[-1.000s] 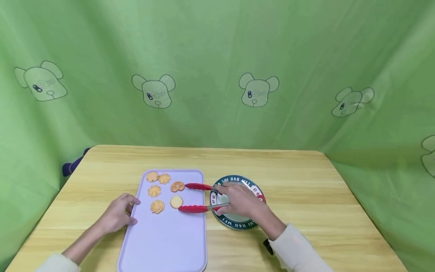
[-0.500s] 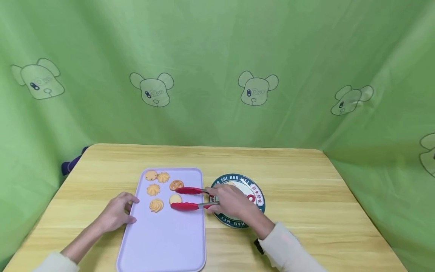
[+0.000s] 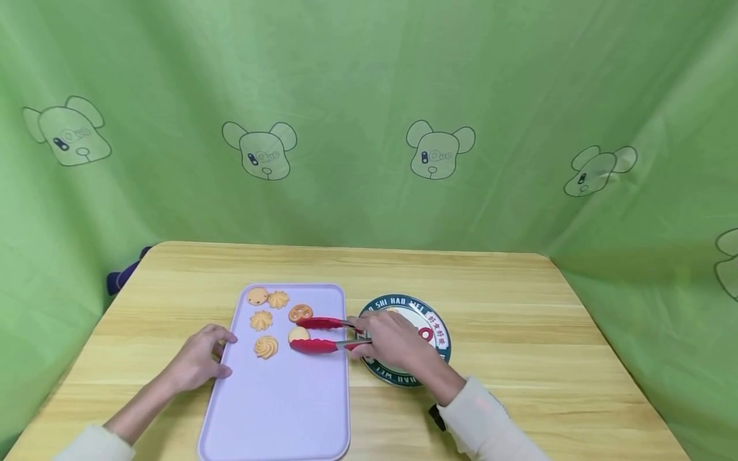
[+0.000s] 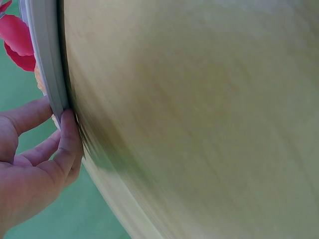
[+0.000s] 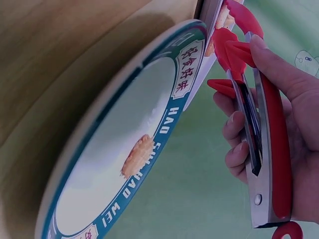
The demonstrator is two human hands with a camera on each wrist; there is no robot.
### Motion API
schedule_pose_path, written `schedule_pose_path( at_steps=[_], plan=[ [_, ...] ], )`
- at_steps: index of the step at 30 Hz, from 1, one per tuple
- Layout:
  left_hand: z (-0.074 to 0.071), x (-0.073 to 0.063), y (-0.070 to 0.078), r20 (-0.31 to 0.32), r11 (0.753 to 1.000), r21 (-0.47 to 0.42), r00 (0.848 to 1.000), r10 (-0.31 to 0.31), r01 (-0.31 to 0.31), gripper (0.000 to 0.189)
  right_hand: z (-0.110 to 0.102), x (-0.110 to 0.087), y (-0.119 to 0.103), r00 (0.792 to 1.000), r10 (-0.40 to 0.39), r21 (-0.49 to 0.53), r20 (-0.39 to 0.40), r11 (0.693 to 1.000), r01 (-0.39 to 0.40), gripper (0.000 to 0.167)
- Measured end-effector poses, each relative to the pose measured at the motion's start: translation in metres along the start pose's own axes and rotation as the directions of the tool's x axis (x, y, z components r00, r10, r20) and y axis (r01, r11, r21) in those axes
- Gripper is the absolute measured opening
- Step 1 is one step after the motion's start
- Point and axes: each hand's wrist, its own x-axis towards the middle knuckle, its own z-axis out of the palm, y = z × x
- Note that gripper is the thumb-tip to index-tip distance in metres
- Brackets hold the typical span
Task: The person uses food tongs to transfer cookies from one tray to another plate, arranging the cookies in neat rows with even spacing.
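My right hand [image 3: 392,336] grips a pair of red-and-metal tongs [image 5: 280,159]. Their red tips are spread on either side of a plain round cookie [image 3: 298,333] on the lilac tray [image 3: 277,410]. The far tip also overlaps the lower edge of a pretzel-shaped cookie [image 3: 300,312]. At the tray's left edge, my left hand [image 3: 198,358] pinches the rim; the left wrist view shows thumb and fingers [image 4: 67,142] on both sides of it. Beneath my right hand is a green-rimmed plate [image 5: 172,117] bearing a browned cookie [image 5: 138,155].
Left of the tongs on the tray lie a swirl cookie [image 3: 266,347], two star-shaped cookies and a dotted round cookie [image 3: 257,296]. A green curtain [image 3: 357,211] hangs behind and beside the wooden table [image 3: 507,358].
The tongs have moved a little left, and their tips have drawn closer together around the round cookie. Over the last half second they barely move. My left hand stays on the tray's edge.
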Motion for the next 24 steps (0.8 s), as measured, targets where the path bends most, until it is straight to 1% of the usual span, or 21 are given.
schedule_pose_path(
  at_steps=[6, 11, 17, 24],
  plan=[
    [0.0, 0.0, 0.001, -0.003, 1.0, 0.011, 1.0, 0.008, -0.008, 0.053, -0.006, -0.004, 0.003, 0.998, 0.058, 0.012, -0.005, 0.998, -0.058, 0.06],
    [0.001, 0.001, 0.0, 0.002, 1.0, 0.012, 1.0, 0.01, -0.01, 0.053, -0.011, -0.009, 0.011, 0.996, 0.092, 0.025, -0.014, 0.995, -0.091, 0.059],
    [0.0, 0.001, -0.001, -0.005, 1.0, 0.026, 1.0, 0.019, -0.018, 0.053, -0.016, -0.014, 0.021, 0.994, 0.105, 0.014, -0.043, 0.994, -0.104, 0.057],
    [0.0, 0.001, -0.002, -0.001, 0.999, 0.031, 1.0, 0.017, -0.017, 0.054, -0.023, -0.029, 0.038, 0.989, 0.133, 0.046, -0.07, 0.99, -0.129, 0.057]
  ],
)
